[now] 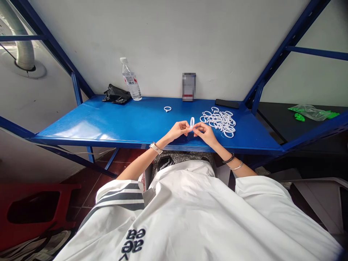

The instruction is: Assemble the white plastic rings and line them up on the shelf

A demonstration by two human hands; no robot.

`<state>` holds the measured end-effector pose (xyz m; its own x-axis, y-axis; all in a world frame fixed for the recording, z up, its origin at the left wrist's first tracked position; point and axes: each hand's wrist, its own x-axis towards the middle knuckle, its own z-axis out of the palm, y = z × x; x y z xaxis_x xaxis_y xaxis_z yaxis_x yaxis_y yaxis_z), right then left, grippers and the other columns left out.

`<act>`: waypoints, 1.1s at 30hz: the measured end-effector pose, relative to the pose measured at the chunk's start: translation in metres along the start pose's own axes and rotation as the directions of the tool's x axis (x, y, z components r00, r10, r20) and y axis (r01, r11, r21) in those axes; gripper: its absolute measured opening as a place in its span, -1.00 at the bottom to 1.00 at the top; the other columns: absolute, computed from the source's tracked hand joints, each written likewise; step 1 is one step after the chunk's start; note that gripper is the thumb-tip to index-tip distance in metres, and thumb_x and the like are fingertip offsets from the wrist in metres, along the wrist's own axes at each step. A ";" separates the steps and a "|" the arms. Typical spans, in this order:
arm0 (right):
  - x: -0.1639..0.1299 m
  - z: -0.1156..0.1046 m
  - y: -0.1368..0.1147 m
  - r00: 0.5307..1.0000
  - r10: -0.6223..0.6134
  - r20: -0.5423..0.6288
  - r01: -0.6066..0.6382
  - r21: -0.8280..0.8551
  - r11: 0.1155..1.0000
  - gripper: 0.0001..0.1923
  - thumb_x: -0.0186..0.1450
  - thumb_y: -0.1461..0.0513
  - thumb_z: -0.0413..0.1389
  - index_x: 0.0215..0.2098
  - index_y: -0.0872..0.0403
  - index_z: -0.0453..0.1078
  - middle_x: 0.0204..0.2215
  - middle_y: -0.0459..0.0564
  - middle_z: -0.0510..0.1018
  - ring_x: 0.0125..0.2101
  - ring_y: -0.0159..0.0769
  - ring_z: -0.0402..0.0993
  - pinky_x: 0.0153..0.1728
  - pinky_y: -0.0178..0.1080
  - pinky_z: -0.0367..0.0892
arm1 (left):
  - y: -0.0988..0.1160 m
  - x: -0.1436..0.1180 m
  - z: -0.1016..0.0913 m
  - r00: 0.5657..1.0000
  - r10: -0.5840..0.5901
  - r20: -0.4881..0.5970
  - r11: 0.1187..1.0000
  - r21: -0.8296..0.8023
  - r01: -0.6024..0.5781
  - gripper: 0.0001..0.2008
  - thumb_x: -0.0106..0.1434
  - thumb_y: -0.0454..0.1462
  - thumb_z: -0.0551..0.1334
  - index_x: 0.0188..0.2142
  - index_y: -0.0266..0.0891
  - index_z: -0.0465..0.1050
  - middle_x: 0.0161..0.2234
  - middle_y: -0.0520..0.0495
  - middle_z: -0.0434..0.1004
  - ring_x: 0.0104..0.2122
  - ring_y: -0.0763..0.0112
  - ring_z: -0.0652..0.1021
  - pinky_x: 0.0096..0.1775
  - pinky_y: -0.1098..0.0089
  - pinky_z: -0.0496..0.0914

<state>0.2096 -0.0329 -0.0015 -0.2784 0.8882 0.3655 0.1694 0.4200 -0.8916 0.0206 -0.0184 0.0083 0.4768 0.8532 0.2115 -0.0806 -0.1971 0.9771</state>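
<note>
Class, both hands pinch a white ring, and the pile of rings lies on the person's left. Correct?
Wrong side: the head view shows the pile of rings on the person's right. Left hand and right hand do pinch a white ring.

Held slim round plastic ring [192, 118]: white. Heaped round plastic rings [219, 120]: all white. Lone round plastic ring [168, 107]: white too. Flat metal tabletop [122, 119]: glossy solid blue; angled metal frame bars [58, 49]: same blue. Tall clear plastic bottle [133, 85]: white cap [123, 59], red bits on label [130, 79]. Crumpled plastic bag [117, 95]: black. Flat rectangular phone [227, 104]: black. Upright rectangular box [189, 87]: greyish, dark red band low, pixelated. Loose cloth shirt [190, 206]: white, dark grey sleeve stripes, black lettering. Watch strap [156, 148]: pale. Round-bead bracelet [228, 158]: dark. Thin metal bangle [236, 167]: silvery. Small lumpy pieces [299, 117]: bright green.
</note>
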 end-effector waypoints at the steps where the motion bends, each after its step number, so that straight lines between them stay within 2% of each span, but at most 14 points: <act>1: 0.000 0.000 0.000 1.000 0.006 0.008 -0.006 0.001 1.000 -0.56 0.18 -0.15 0.22 -0.29 0.03 0.42 -0.61 -0.13 0.53 -0.54 -0.29 0.51 -0.36 -0.18 0.45 | -0.001 0.000 0.000 1.000 0.004 -0.005 1.000 0.002 -0.004 -0.46 -0.02 0.09 0.46 -0.47 -0.30 0.31 -0.61 0.08 0.39 -0.58 0.58 0.41 -0.44 0.49 0.31; 7: 0.001 0.001 0.001 0.995 0.079 0.066 -0.081 0.026 0.996 -0.52 0.15 -0.17 0.23 -0.27 0.05 0.46 -0.59 -0.10 0.55 -0.54 -0.27 0.52 -0.36 -0.17 0.48 | -0.005 0.002 -0.002 0.999 0.016 -0.029 0.998 0.063 -0.014 -0.45 -0.04 0.09 0.46 -0.50 -0.29 0.27 -0.60 0.08 0.37 -0.59 0.58 0.41 -0.47 0.51 0.29; 15: 0.002 0.001 0.002 0.995 0.065 0.074 -0.067 0.018 0.998 -0.57 0.15 -0.12 0.25 -0.27 0.05 0.49 -0.60 -0.09 0.55 -0.54 -0.28 0.52 -0.40 -0.20 0.46 | -0.005 0.000 0.000 0.998 0.057 -0.037 0.982 0.182 -0.050 -0.42 -0.03 0.17 0.42 -0.50 -0.29 0.31 -0.58 0.03 0.39 -0.57 0.55 0.41 -0.48 0.50 0.28; 22: 0.002 0.000 0.004 0.999 0.041 0.037 -0.039 -0.031 0.999 -0.63 0.15 -0.07 0.26 -0.36 0.05 0.44 -0.61 -0.09 0.56 -0.56 -0.28 0.52 -0.41 -0.20 0.46 | -0.008 -0.001 -0.002 0.996 0.087 -0.021 0.959 0.272 -0.078 -0.47 0.07 0.15 0.36 -0.46 -0.32 0.39 -0.58 0.00 0.42 -0.58 0.52 0.41 -0.48 0.49 0.27; 27: 0.001 -0.001 0.004 1.000 0.031 -0.006 -0.031 -0.072 0.997 -0.66 0.18 -0.04 0.24 -0.35 0.06 0.44 -0.60 -0.08 0.56 -0.56 -0.28 0.51 -0.41 -0.19 0.44 | -0.005 -0.002 -0.001 0.994 0.110 -0.016 0.939 0.328 -0.099 -0.49 0.17 0.13 0.29 -0.42 -0.33 0.46 -0.63 0.00 0.41 -0.61 0.52 0.40 -0.48 0.50 0.26; 33: -0.001 -0.001 0.005 0.998 -0.001 -0.057 -0.005 -0.098 0.995 -0.65 0.20 -0.06 0.23 -0.33 0.04 0.40 -0.60 -0.09 0.56 -0.54 -0.26 0.52 -0.38 -0.17 0.42 | -0.001 -0.004 0.001 0.994 0.102 0.044 0.930 0.350 -0.111 -0.48 0.22 0.14 0.24 -0.34 -0.34 0.50 -0.64 0.02 0.41 -0.61 0.51 0.39 -0.48 0.49 0.25</act>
<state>0.2111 -0.0313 -0.0059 -0.2239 0.8971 0.3809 0.2623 0.4319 -0.8629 0.0199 -0.0225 0.0064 0.5039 0.8067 0.3086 0.1786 -0.4469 0.8766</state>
